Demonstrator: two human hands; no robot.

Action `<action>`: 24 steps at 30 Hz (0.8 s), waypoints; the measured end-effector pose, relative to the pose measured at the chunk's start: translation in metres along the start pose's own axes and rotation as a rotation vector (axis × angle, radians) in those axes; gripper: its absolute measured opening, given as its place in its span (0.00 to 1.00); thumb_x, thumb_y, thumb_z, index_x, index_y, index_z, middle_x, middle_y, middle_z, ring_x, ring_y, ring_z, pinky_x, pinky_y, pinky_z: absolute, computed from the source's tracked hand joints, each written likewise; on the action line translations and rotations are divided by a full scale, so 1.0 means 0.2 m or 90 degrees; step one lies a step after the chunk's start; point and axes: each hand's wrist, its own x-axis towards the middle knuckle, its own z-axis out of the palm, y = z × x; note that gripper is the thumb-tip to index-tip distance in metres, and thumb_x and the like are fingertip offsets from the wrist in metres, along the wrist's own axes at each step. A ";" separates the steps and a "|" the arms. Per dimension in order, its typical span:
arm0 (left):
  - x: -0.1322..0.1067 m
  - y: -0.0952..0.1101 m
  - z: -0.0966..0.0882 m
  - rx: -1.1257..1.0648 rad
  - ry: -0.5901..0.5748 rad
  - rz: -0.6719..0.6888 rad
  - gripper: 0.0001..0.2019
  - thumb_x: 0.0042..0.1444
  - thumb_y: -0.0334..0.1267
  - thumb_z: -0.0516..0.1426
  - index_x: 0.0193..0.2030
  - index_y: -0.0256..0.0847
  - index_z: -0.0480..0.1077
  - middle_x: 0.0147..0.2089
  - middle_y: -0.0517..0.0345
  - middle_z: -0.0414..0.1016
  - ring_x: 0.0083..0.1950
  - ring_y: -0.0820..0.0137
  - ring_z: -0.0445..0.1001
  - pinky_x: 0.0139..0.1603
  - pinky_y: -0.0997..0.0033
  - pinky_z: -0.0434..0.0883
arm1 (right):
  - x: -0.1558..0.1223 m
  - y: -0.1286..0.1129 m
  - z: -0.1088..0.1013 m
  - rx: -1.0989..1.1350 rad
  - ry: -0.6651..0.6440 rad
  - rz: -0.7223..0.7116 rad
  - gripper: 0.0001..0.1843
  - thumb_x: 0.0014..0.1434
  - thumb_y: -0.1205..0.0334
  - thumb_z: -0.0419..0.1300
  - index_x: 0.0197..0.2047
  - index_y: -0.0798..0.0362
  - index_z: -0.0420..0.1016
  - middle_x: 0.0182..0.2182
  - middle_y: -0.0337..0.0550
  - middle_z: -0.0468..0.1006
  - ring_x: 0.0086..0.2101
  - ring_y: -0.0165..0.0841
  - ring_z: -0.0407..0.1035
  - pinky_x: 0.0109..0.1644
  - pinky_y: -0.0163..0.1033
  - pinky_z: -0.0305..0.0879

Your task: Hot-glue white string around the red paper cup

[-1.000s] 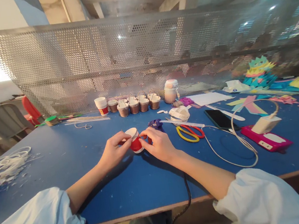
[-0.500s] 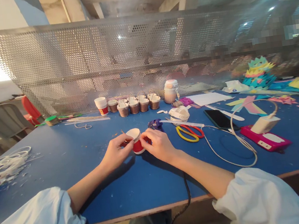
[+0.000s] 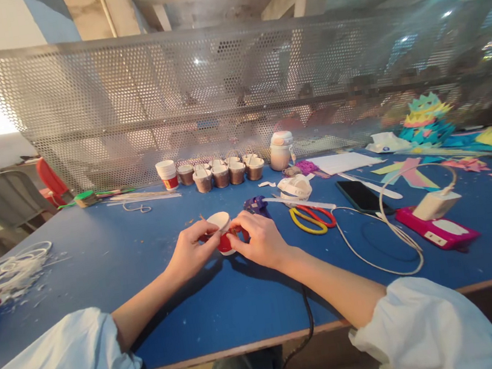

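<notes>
A small red and white paper cup [image 3: 226, 246] stands on the blue table between my hands, its open white mouth tipped slightly. My left hand [image 3: 194, 248] is closed at the cup's left side, thumb and fingertips pinching near the rim. On the other side, my right hand [image 3: 259, 237] pinches at the rim with bent fingers. Something thin and brownish shows at the fingertips along the rim; I cannot make out what it is. Just behind my right hand lies a dark blue glue gun [image 3: 256, 205], partly hidden.
Brown-wrapped cups [image 3: 221, 176] and a stack of paper cups [image 3: 167, 176] stand at the back. To the right are scissors [image 3: 310, 221], a tape roll [image 3: 295, 188], a phone [image 3: 362, 195] and a pink power strip [image 3: 438, 229] with a looping cable. White cord [image 3: 9, 273] lies left.
My right fingertips have shifted slightly left and curled along the cup's rim. The cup has tipped a little; my left hand has stayed almost still.
</notes>
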 end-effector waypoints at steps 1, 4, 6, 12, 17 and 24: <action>0.00 0.00 0.00 0.000 -0.001 -0.001 0.10 0.53 0.40 0.55 0.27 0.37 0.73 0.27 0.58 0.74 0.29 0.73 0.69 0.31 0.76 0.67 | 0.00 0.00 0.00 -0.004 -0.004 -0.001 0.03 0.59 0.63 0.58 0.34 0.53 0.70 0.28 0.39 0.73 0.25 0.28 0.64 0.33 0.34 0.59; 0.00 0.01 0.00 0.004 -0.001 0.001 0.10 0.53 0.40 0.55 0.27 0.37 0.72 0.27 0.58 0.74 0.28 0.74 0.68 0.31 0.76 0.67 | 0.00 0.00 0.00 -0.018 -0.014 -0.010 0.05 0.61 0.64 0.56 0.32 0.52 0.70 0.28 0.39 0.74 0.26 0.29 0.65 0.34 0.35 0.59; 0.00 0.01 0.00 0.010 0.001 0.009 0.10 0.53 0.39 0.55 0.26 0.38 0.72 0.26 0.59 0.74 0.28 0.74 0.68 0.31 0.76 0.67 | 0.00 0.00 0.00 -0.026 -0.013 -0.021 0.07 0.62 0.66 0.54 0.31 0.52 0.69 0.27 0.40 0.74 0.27 0.29 0.66 0.34 0.35 0.59; -0.01 0.00 0.00 0.030 -0.002 0.034 0.09 0.53 0.37 0.55 0.25 0.38 0.71 0.26 0.58 0.73 0.28 0.74 0.67 0.31 0.76 0.66 | 0.00 0.00 0.00 -0.023 0.004 -0.007 0.07 0.60 0.68 0.54 0.30 0.51 0.67 0.26 0.39 0.73 0.27 0.30 0.66 0.34 0.35 0.59; -0.01 -0.01 0.01 0.041 -0.011 0.058 0.09 0.53 0.37 0.55 0.25 0.39 0.70 0.26 0.58 0.72 0.29 0.73 0.67 0.33 0.74 0.66 | 0.00 -0.01 0.00 -0.030 0.010 0.007 0.07 0.58 0.68 0.55 0.29 0.51 0.67 0.25 0.38 0.73 0.26 0.29 0.65 0.34 0.35 0.59; -0.01 -0.01 0.00 0.057 -0.004 0.079 0.08 0.53 0.36 0.55 0.25 0.39 0.70 0.26 0.59 0.71 0.29 0.72 0.67 0.34 0.74 0.66 | 0.00 -0.01 0.00 -0.021 0.011 0.018 0.07 0.57 0.68 0.55 0.28 0.51 0.66 0.25 0.37 0.72 0.25 0.29 0.64 0.33 0.35 0.58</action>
